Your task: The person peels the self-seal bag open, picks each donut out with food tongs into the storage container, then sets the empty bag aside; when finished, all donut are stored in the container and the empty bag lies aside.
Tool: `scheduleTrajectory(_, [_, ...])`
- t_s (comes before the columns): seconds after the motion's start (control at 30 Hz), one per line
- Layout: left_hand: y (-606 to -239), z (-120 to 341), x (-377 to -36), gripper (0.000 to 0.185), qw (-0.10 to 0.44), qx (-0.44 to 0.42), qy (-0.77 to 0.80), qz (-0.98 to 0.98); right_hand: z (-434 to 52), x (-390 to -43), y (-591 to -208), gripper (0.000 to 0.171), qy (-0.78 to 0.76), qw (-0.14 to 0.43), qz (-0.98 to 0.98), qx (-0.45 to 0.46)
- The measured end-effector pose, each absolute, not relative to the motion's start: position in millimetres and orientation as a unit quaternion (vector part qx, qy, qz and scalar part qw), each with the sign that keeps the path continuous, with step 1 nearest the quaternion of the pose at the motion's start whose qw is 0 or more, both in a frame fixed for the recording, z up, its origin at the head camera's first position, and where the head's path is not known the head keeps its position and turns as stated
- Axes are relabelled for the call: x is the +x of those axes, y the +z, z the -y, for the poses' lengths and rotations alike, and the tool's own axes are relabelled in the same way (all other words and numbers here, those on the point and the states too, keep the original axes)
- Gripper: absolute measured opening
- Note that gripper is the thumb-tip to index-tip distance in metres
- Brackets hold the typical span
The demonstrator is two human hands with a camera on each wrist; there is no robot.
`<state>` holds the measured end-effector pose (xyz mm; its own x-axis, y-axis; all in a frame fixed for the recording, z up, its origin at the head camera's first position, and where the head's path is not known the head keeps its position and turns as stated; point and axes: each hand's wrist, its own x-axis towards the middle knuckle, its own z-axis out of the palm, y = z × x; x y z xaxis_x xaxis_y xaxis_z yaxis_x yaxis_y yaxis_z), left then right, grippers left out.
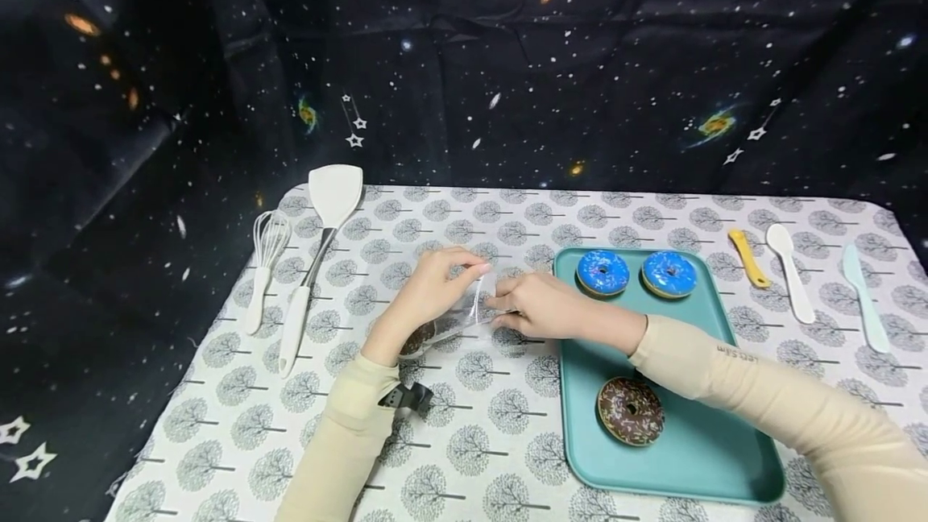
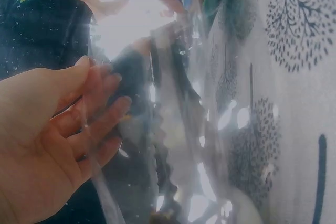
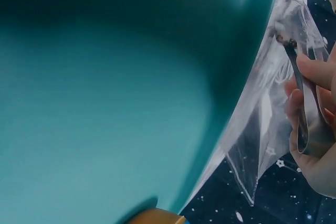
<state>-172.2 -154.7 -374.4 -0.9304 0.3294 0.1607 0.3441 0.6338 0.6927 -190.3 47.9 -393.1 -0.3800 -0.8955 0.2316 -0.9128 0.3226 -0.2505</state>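
My left hand point(image 1: 432, 282) pinches the upper edge of a clear plastic bag point(image 1: 458, 324) between thumb and index finger, the other fingers spread along the film in the left wrist view. Low in the bag is a brown doughnut point(image 1: 417, 340), partly hidden by the left wrist. At the bag's mouth, my right hand point(image 1: 535, 304) grips small metal tongs point(image 3: 313, 129); their far ends reach into the bag. Glare in the left wrist view hides part of the right hand. Whether the tongs touch the bagged doughnut, I cannot tell.
Under the right forearm lies a teal tray point(image 1: 696, 470) with two blue doughnuts point(image 1: 603, 273) and a chocolate sprinkled doughnut point(image 1: 631, 412). Left are a whisk point(image 1: 267, 260) and a white turner point(image 1: 335, 193); right are a yellow-handled tool point(image 1: 748, 258), a white spoon point(image 1: 790, 272) and a mint knife point(image 1: 864, 296).
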Motion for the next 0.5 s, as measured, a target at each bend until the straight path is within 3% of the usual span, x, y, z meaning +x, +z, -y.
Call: scheduleTrajectory(0.5, [-378.1,154.8,-172.4,0.026,0.026,-0.178,-0.356,0.917,-80.6,-175.7,-382.8,0.029,0.159,0.070,0.838,0.518])
